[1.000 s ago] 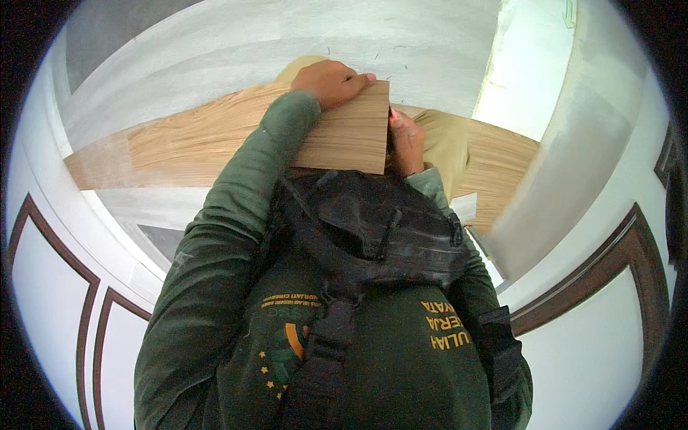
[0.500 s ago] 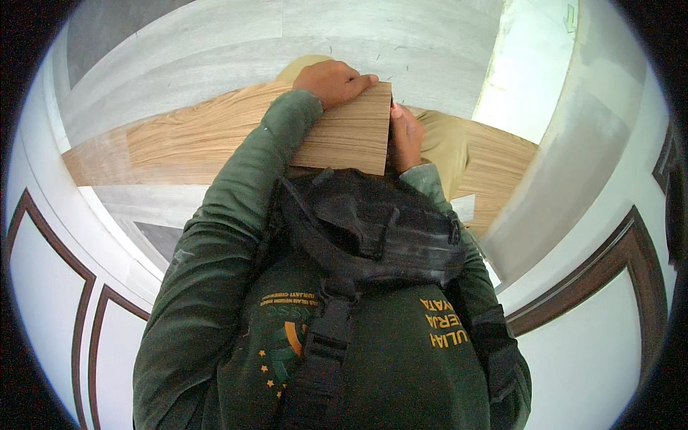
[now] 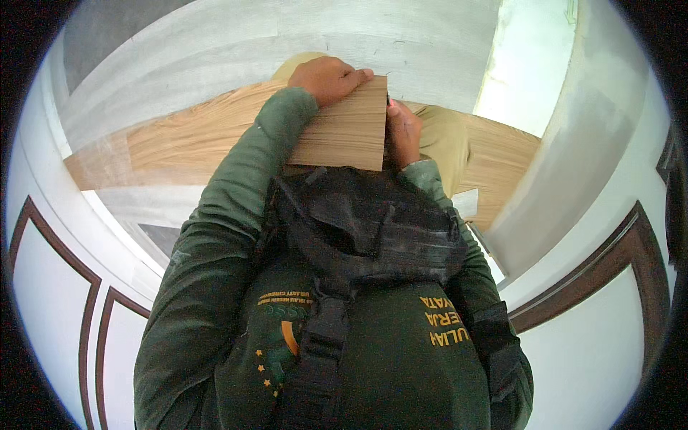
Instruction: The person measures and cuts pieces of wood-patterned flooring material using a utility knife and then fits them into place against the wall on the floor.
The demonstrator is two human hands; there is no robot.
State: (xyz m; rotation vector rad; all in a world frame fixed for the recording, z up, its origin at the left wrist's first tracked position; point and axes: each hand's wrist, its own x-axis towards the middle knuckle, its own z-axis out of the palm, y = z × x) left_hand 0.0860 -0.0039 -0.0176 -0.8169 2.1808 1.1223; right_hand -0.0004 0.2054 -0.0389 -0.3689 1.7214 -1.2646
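Observation:
A wood-grain board (image 3: 344, 132) lies across my lap, its cut end facing right. My left hand (image 3: 326, 79) is closed over the board's far edge, with the thumb stretched along it toward the right corner. At the right end, my right hand (image 3: 406, 135) is closed with its fingers curled close to the board's end. A small reddish spot shows by its thumb tip, and a dark strip lies between hand and board. What the right hand holds is hidden.
A brown wood-grain strip (image 3: 208, 132) crosses the pale grey plank floor (image 3: 344, 39). White panels with dark brown trim (image 3: 573, 279) stand on both sides. A black bag (image 3: 373, 222) hangs on my front, close to the board. A small white piece (image 3: 466, 203) lies at right.
Both hands and the board have shifted very slightly to the left and away from me. Their grip looks the same.

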